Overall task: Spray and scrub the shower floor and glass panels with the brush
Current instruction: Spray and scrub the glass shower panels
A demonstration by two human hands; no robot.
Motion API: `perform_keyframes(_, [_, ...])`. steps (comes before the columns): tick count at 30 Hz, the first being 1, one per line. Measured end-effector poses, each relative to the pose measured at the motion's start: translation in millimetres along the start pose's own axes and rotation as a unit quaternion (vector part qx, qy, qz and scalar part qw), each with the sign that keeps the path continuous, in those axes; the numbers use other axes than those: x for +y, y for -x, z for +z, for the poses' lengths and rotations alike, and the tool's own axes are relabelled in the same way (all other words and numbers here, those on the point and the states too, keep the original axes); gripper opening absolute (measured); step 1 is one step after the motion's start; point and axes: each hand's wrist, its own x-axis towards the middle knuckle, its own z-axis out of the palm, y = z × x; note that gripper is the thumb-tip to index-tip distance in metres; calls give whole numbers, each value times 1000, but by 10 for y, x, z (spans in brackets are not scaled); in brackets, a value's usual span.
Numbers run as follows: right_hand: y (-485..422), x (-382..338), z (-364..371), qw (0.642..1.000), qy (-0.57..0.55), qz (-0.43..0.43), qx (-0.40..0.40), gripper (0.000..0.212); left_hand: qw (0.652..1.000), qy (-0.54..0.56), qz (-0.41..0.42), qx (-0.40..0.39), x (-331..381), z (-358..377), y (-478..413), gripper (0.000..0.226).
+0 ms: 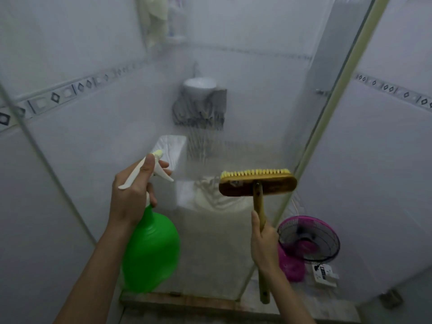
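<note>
My left hand (132,195) grips the white trigger head of a green spray bottle (150,251), with fingers on the trigger and the nozzle pointing at the glass panel (233,113) in front. My right hand (264,244) holds the wooden handle of a scrub brush (257,182). The brush head is raised, its yellow bristles facing up and away, close to the misty glass. Through the glass the shower floor (217,242) shows dimly.
A pale metal frame post (327,113) edges the glass on the right. Beyond it a pink fan (308,239) stands on the floor by a white power plug (323,274). Behind the glass are a white basin (199,86), a toilet tank and hanging cloths. A wet threshold lies below.
</note>
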Motion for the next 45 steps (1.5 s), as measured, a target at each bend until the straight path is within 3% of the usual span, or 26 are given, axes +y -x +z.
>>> perform_keyframes(6, [-735,-1080,-252,993,3,-107,40,34,1000,5,3,16,83,275,45,37])
perform_keyframes(8, [-673,-891,-314,993,2,-117,27,32,1000,8,8,22,83,337,87,40])
perform_keyframes(13, [-127,76,-291,994,86,-35,-49,34,998,10,18,57,79,348,239,39])
perform_keyframes(16, [-352,-291,-108,992,65,-91,-59,35,996,-2,14,93,46,348,352,40])
perform_keyframes(21, [-702,-867,142,975,49,-204,-69,53,989,-33,17,146,62,388,582,33])
perform_keyframes(24, [-609,-620,74,974,-4,-206,-92,43,983,-25,21,181,72,299,772,42])
perform_keyframes(27, [-444,-463,92,970,-61,-179,-155,37,978,-13,24,205,55,174,991,60])
perform_keyframes(30, [-318,-481,204,957,-74,-184,-214,34,972,-20,18,235,-16,94,1262,65])
perform_keyframes(35, [-13,-485,496,914,-76,-194,-349,39,942,-51,-4,331,-127,-73,1897,77])
perform_keyframes(39, [522,-555,830,868,-99,-166,-458,43,901,-79,-12,426,-43,-194,2480,73])
perform_keyframes(45, [1698,-660,1050,755,-115,-171,-623,42,793,-180,-52,580,371,-177,3596,34])
